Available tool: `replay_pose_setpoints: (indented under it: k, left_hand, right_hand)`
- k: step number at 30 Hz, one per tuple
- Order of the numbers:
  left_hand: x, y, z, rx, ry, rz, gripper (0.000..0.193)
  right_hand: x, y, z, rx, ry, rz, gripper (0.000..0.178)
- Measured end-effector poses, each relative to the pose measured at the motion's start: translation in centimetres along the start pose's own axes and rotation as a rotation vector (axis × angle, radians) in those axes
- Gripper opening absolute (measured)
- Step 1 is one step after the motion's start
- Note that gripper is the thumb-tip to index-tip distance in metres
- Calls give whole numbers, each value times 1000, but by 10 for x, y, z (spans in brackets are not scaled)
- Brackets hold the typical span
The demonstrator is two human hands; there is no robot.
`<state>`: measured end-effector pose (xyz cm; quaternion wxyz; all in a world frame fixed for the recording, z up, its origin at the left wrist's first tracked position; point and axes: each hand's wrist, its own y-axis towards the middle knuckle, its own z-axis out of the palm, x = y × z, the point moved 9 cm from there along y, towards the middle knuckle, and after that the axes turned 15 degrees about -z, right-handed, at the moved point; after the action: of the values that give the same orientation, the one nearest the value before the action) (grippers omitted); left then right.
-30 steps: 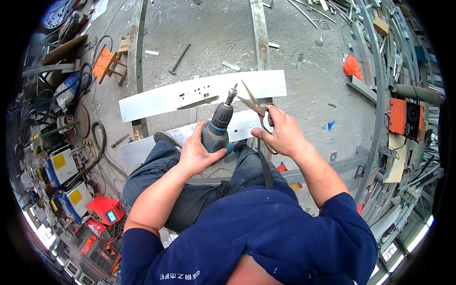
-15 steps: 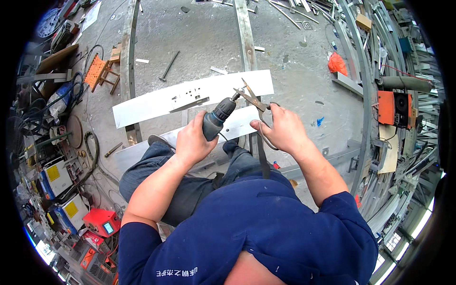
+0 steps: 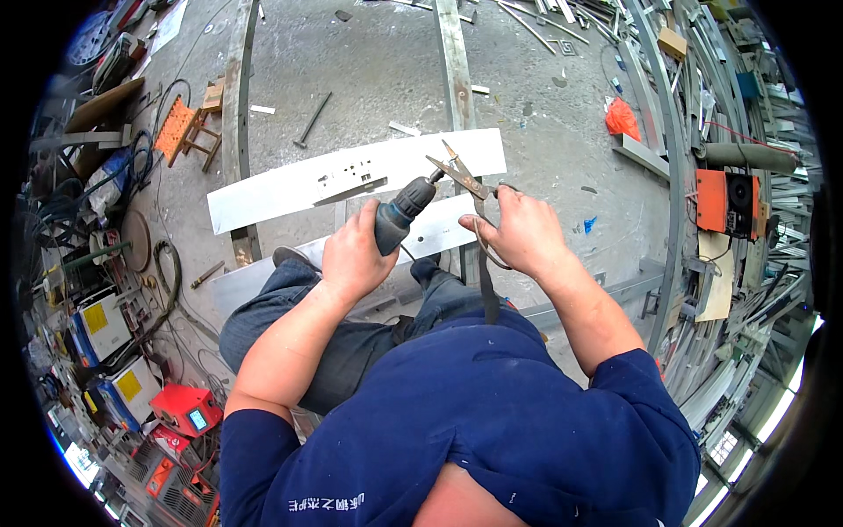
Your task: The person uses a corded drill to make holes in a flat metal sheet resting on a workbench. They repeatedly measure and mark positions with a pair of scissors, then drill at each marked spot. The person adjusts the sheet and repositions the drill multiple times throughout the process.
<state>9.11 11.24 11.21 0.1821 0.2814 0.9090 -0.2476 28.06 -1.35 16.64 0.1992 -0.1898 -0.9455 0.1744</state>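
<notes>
Near centre of frame, we grip drill (image 3: 393, 227) in left hand (image 3: 354, 256), fingers curled round body. Just right of it, our right hand (image 3: 531, 234) pinches scissors (image 3: 471, 183) by handles, blades spread beside bit (image 3: 436, 176); cannot tell if touching. Best we steady drill, keep it from spinning, work blades lightly, left fingers clear of edges. White panel (image 3: 263, 198) lies beyond, upper middle.
</notes>
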Motion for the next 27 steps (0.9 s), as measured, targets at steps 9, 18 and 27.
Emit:
replay_pose_setpoints:
  k: [9, 18, 27]
  left_hand:
    - [11, 9, -1, 3, 45, 13, 79]
    - [38, -2, 22, 125, -175, -52, 95]
    - [-9, 1, 61, 344, -711, 153, 57]
  right_hand:
    - [-4, 7, 17, -4, 5, -26, 60]
    - [-6, 4, 38, -201, 592, -236, 60]
    - [-37, -23, 134, -89, 872, 143, 83]
